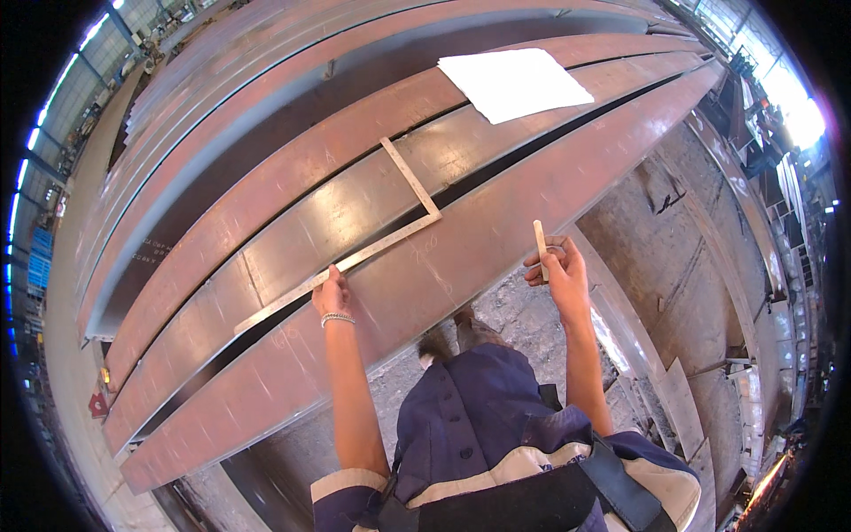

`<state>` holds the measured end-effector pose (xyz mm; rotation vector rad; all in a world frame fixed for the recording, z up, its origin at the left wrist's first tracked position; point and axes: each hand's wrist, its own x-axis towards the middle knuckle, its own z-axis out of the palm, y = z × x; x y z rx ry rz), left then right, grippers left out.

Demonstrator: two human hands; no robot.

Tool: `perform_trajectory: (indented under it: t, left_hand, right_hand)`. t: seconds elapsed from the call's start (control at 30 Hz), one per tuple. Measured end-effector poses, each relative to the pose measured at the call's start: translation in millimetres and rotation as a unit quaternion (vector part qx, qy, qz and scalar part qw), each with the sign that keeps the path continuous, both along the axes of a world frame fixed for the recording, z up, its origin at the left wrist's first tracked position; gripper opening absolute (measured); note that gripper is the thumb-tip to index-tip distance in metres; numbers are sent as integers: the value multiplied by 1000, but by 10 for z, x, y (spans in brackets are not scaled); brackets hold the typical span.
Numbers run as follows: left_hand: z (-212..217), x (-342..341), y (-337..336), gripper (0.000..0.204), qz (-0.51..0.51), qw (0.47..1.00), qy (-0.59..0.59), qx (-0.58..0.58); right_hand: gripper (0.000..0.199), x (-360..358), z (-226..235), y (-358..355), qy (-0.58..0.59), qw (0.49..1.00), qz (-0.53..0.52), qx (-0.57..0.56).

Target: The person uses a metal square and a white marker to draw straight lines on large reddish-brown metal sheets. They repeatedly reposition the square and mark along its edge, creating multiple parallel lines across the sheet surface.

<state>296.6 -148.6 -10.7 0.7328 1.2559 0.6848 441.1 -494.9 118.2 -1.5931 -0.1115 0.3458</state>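
My left hand (331, 291) is closed around the long arm of an L-shaped steel square (387, 241). That square lies across the dark gap between two long rust-brown steel beams, its short arm pointing away over the farther beam (310, 217). To the right, my right hand (560, 270) pinches a thin, pale flat stick, like a soapstone marker (540, 235), pointing upward. This hand is held above the right-hand edge of the nearer beam (479, 239), apart from the square. Faint chalk marks show on the nearer beam's face.
A white sheet (514, 84) lies on the beams at the far side. More long beams (266, 115) are stacked beyond. Steel plates (683, 230) lie on the right. A small red and yellow object (98, 405) sits at the beams' left end. Sparks (767, 483) fly at lower right.
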Motion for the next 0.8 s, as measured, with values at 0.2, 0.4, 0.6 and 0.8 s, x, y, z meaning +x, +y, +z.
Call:
perform_trajectory:
  t: [0.2,0.4,0.6,0.8]
  left_hand:
    - [-39,201,-45,26,1,999,-10,-32]
    - [-108,358,-103,24,28,997,64,35]
    - [-143,441,-113,23,66,987,132,61]
    - [-70,490,-135,25,78,970,219,65]
  right_hand:
    - [9,189,-145,179,-14,1000,-4,-15]
    - [16,668,-432,533,-63,995,10,-70]
    - [29,1174,-643,1064,-172,946,115,-251]
    - [27,1325,-751,1499,-222,892,203,-336]
